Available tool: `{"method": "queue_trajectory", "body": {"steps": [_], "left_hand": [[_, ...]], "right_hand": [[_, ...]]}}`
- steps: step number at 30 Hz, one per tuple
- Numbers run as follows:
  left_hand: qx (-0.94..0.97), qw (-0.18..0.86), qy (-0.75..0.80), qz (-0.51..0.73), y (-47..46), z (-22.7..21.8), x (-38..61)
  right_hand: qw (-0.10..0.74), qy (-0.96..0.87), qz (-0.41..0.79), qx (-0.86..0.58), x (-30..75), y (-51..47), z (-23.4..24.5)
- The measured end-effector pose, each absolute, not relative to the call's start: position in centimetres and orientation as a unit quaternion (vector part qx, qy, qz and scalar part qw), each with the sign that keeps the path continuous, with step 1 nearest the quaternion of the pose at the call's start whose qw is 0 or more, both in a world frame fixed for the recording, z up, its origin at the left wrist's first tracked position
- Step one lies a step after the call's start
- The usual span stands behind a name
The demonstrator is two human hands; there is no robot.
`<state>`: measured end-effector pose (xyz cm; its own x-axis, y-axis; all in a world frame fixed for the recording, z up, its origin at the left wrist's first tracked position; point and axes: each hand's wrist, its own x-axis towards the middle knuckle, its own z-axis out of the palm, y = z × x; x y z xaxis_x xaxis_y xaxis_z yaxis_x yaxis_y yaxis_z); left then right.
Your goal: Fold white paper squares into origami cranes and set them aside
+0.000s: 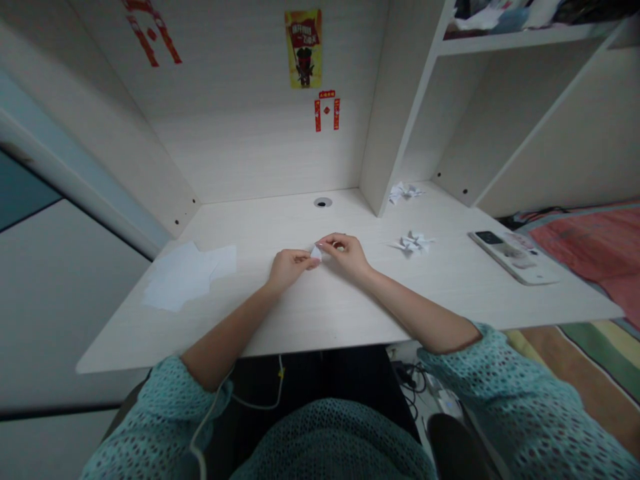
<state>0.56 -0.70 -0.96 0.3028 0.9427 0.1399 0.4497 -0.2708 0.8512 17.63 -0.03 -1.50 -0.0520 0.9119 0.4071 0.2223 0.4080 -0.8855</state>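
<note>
The person at the desk (250, 320) sits with both forearms on it, the left hand (289, 268) and right hand (346, 255) close together. Between their fingertips is a small folded paper (316, 253), pinched from both sides. The fingers of each hand are curled and bunched rather than spread, though from here I cannot tell exactly which fingers grip it. The right hand's fingers sit a little higher on the paper, and the left hand's lie lower, nearly level with the desk.

Left of the left fingers, well apart, lie flat white sheets (184, 275). Right of the right fingers sits a crumpled paper shape (413, 243), with a second (404, 192) farther ahead, near a shelf upright (395, 133). Farther right, beyond those, a black-and-white phone (513, 257) lies near the desk edge. Ahead of the fingers, a round cable hole (323, 202) sits in the desk.
</note>
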Motion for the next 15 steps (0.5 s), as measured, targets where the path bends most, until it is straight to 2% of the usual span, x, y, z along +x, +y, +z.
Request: {"method": "queue_trajectory", "body": {"steps": [10,15], "left_hand": [[0.659,0.427,0.474,0.399,-0.21,-1.08,0.78],[0.652,0.432,0.475,0.403,-0.59,-0.54,0.97]], "right_hand": [[0.571,-0.618,0.311,-0.442,17.69,0.24,-1.63],[0.547,-0.636,0.325,-0.438,17.85,0.08,-1.26]]}}
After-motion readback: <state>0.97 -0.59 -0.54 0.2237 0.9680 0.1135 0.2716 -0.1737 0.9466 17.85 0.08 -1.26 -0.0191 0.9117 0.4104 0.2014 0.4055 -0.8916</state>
